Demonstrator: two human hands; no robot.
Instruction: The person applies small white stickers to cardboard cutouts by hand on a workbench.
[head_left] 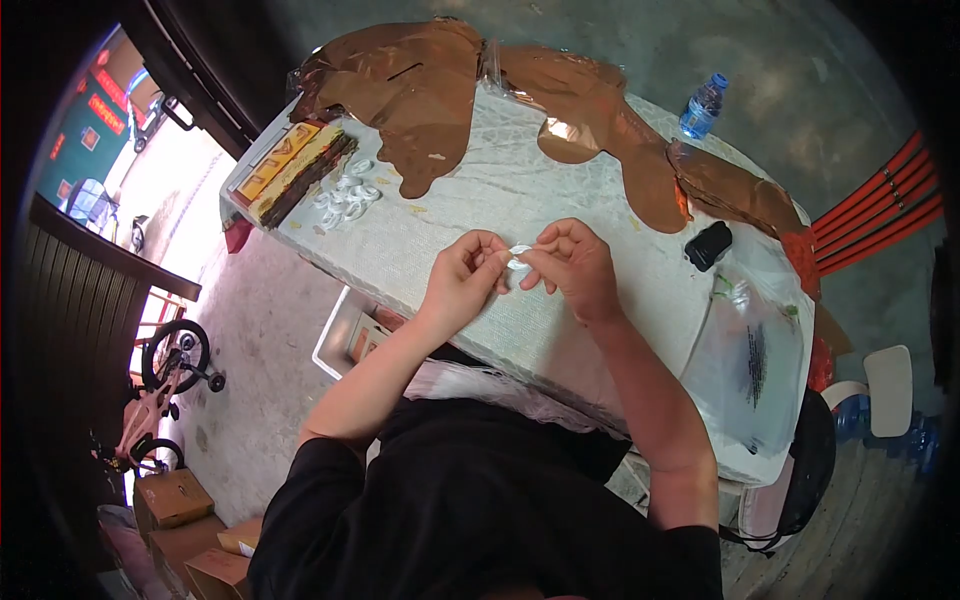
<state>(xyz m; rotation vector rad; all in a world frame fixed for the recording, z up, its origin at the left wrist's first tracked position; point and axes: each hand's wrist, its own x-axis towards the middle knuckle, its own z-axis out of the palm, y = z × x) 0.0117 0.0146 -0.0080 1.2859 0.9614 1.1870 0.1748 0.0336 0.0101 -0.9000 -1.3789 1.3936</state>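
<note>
Above the near middle of the table, my left hand (465,278) pinches one side of a small white looped strand (518,264). My right hand (578,268) grips its other side between thumb and fingers, with the two hands almost touching. Part of the strand is hidden behind the fingertips, and its exact material is too small to make out. Off to the left lies a loose pile of similar white loops (349,200), beside a yellow and brown printed box (290,172).
Shiny brown foil sheets (430,90) cover the table's far edge. To the right are a water bottle (703,108), a small black object (708,245) and a clear plastic bag (740,350). Red poles (880,205) stand beyond. A white bin (345,335) sits below the table's near edge.
</note>
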